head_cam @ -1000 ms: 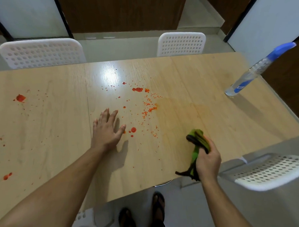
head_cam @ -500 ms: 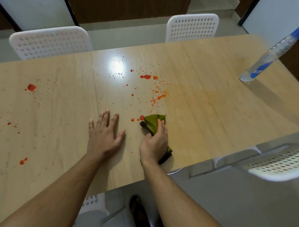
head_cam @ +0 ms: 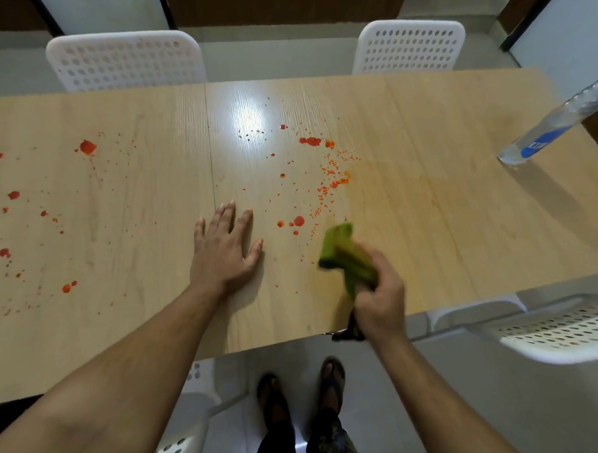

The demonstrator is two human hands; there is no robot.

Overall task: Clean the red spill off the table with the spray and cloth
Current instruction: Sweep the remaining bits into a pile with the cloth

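Note:
Red spill (head_cam: 326,180) lies as drops and specks across the middle of the wooden table (head_cam: 427,220), with more red blots (head_cam: 43,217) on the left part. My right hand (head_cam: 379,298) grips a bunched green cloth (head_cam: 343,255) near the table's front edge, its tip close to the nearest red drops (head_cam: 295,222). My left hand (head_cam: 225,253) rests flat on the table, fingers spread, left of those drops. A clear spray bottle (head_cam: 553,126) with a blue label stands at the far right.
Two white perforated chairs (head_cam: 126,59) (head_cam: 408,45) stand behind the table. Another white chair (head_cam: 562,324) is at the right front, and one (head_cam: 183,437) sits below the front edge. My feet (head_cam: 301,387) are on the grey floor.
My right hand drew the cloth back from the drops toward the front edge and to the right, lifting it bunched. My left hand stayed flat in place.

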